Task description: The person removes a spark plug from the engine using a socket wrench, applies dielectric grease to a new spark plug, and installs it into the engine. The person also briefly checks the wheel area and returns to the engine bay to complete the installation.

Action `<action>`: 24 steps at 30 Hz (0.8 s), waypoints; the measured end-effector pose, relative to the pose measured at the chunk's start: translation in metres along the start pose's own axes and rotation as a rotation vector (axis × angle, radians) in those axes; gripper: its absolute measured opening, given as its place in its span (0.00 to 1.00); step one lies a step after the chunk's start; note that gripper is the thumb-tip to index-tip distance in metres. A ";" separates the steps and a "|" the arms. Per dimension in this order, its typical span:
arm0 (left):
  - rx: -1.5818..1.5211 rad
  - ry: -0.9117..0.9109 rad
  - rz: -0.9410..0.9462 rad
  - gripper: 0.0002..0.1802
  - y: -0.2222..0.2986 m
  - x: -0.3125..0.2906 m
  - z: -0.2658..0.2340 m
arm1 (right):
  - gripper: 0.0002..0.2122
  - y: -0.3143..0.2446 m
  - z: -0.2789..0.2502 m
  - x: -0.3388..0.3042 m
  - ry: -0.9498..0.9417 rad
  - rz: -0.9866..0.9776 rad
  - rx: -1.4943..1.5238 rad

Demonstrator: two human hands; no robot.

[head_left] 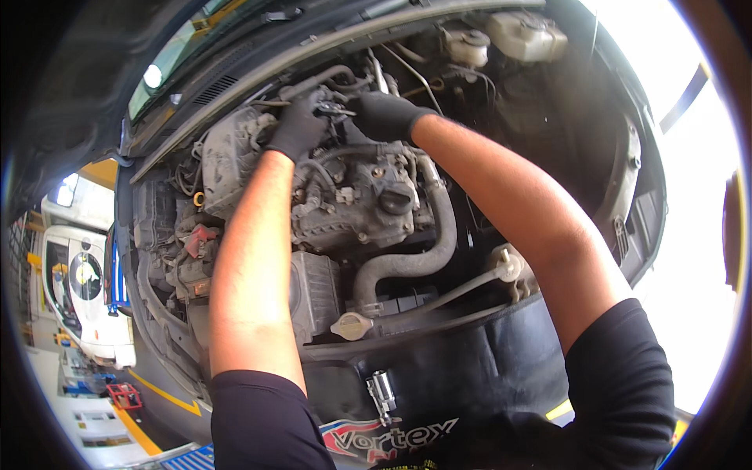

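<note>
Both my hands wear black gloves and reach to the back of a car engine [360, 200]. My left hand [301, 125] is closed at a small dark and metallic part [337, 110] behind the engine's top cover. From the right, my right hand [388, 117] reaches the same spot, its fingers bent inward and partly hidden. What either hand grips is too small to make out. In front of the hands are the black oil filler cap [395, 200] and a thick curved radiator hose [445, 223].
A chrome socket tool [381, 395] lies on the black fender cover [486, 360] at the front edge. The radiator cap [352, 326] is nearer me. White fluid reservoirs [526, 36] stand at the back right. The raised hood [70, 70] is at upper left, a white car [86, 290] beyond.
</note>
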State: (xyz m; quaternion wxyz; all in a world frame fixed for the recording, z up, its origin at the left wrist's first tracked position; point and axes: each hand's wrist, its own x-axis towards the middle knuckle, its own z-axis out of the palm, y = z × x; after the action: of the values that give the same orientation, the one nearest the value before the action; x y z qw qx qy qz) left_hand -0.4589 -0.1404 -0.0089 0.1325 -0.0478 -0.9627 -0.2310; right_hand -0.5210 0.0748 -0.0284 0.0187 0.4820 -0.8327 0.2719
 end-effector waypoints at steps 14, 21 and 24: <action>-0.172 0.075 0.022 0.23 -0.008 -0.007 0.002 | 0.12 0.002 0.001 0.019 -0.009 -0.011 -0.058; -0.143 0.117 -0.065 0.22 -0.001 -0.012 0.010 | 0.13 -0.007 0.010 0.022 0.118 0.050 -0.100; -0.268 0.119 0.102 0.22 -0.006 -0.012 0.014 | 0.15 -0.009 0.013 0.044 -0.076 0.131 -0.024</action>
State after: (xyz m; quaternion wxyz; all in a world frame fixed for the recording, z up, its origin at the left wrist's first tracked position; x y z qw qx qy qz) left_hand -0.4513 -0.1401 -0.0265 0.1935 -0.1001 -0.9100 -0.3527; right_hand -0.5341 0.0300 -0.0224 -0.0251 0.4363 -0.8658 0.2438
